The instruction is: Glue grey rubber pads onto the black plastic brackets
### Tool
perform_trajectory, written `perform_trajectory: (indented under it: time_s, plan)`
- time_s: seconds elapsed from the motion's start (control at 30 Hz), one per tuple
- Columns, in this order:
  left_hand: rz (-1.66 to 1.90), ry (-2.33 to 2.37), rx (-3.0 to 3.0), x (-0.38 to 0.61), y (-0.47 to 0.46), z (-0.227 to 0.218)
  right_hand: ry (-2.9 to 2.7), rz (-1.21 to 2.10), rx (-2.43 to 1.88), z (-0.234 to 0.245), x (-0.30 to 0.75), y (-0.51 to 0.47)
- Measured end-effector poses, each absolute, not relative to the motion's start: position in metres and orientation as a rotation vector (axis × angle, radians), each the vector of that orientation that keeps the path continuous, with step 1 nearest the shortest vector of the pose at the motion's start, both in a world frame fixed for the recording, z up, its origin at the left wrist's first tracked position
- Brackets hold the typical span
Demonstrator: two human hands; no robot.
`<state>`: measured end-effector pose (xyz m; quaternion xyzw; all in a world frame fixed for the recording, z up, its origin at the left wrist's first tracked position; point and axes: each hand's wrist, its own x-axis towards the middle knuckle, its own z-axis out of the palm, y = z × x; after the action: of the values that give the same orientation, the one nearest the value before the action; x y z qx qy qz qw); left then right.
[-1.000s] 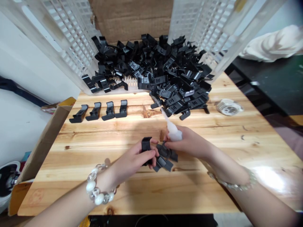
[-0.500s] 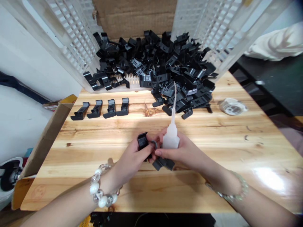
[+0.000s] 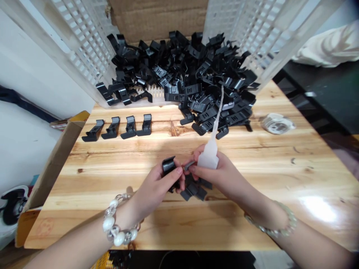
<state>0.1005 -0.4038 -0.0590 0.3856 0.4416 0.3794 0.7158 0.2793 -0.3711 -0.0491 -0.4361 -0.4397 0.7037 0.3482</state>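
My left hand (image 3: 154, 185) grips a black plastic clip (image 3: 169, 166) in its fingers, with part of the clip hidden behind them. My right hand (image 3: 215, 168) holds a white squeeze bottle (image 3: 208, 155) with a long thin nozzle pointing up and away. A small grey piece (image 3: 190, 165) sits between the fingertips of my right hand, close to the clip. Below my hands, further black clips (image 3: 193, 191) lie on the wooden table (image 3: 252, 179), partly hidden by my fingers.
A big heap of black clips (image 3: 196, 86) lies at the far edge of the table, between white perforated crate panels (image 3: 84, 48). Several clips (image 3: 120, 128) stand in a row at the back left. A clear tape roll (image 3: 277, 124) lies to the right.
The bottle has swung from leaning left to leaning right, its nozzle now upright and slanted. My hands have drawn closer together around the clip. The view has shifted slightly.
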Motion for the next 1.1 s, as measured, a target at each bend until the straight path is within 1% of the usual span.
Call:
perform_trajectory:
  time_s: [0.2, 0.37, 0.67, 0.87, 1.0, 1.1]
  plan:
    - [0.752, 1.044, 0.97, 0.1, -0.402, -0.057, -1.301, 1.771, -1.068, -0.054, 0.278, -0.375]
    - [0.755, 1.144, 1.03, 0.1, -0.401, -0.053, -1.286, 1.717, -1.083, -0.057, 0.279, -0.375]
    - [0.87, 1.246, 1.153, 0.101, -0.407, -0.05, -0.994, 1.962, -0.922, -0.063, 0.277, -0.375]
    - [0.89, 1.263, 1.13, 0.103, -0.409, -0.046, -0.96, 2.021, -0.857, -0.064, 0.277, -0.376]
    - [0.88, 1.245, 1.152, 0.101, -0.408, -0.048, -1.075, 1.929, -0.882, -0.06, 0.28, -0.374]
    - [0.825, 1.146, 1.12, 0.099, -0.405, -0.049, -1.231, 1.812, -0.911, -0.055, 0.284, -0.373]
